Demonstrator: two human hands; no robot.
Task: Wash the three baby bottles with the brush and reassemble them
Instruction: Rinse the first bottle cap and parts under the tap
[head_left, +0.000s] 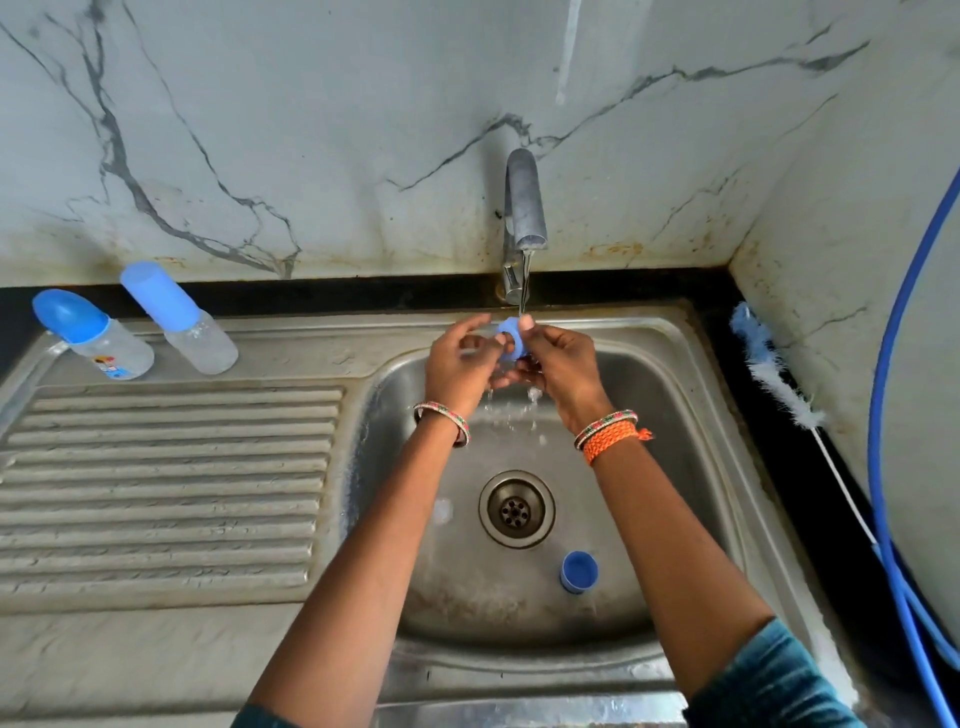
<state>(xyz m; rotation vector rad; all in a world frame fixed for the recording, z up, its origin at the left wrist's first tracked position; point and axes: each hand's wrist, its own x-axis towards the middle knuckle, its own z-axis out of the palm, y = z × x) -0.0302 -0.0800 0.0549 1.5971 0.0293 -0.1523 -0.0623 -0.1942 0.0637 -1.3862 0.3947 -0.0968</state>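
Under the running tap (524, 208) my left hand (460, 364) and my right hand (561, 366) pinch a small blue bottle ring (510, 340) between them, over the sink basin (691, 467). Water runs down past my fingers. A blue cap (578, 571) lies on the basin floor, right of the drain (516, 509). Two assembled baby bottles with blue caps stand at the back left of the drainboard: one with a rounded cap (93, 335), one with a tall cap (179, 319). The bottle brush (774, 374), white and blue bristles, lies on the dark counter to the right.
The ribbed steel drainboard (166, 488) fills the left side. A blue hose (883, 415) curves down the right wall. Marble-pattern wall panels stand behind the sink and on the right.
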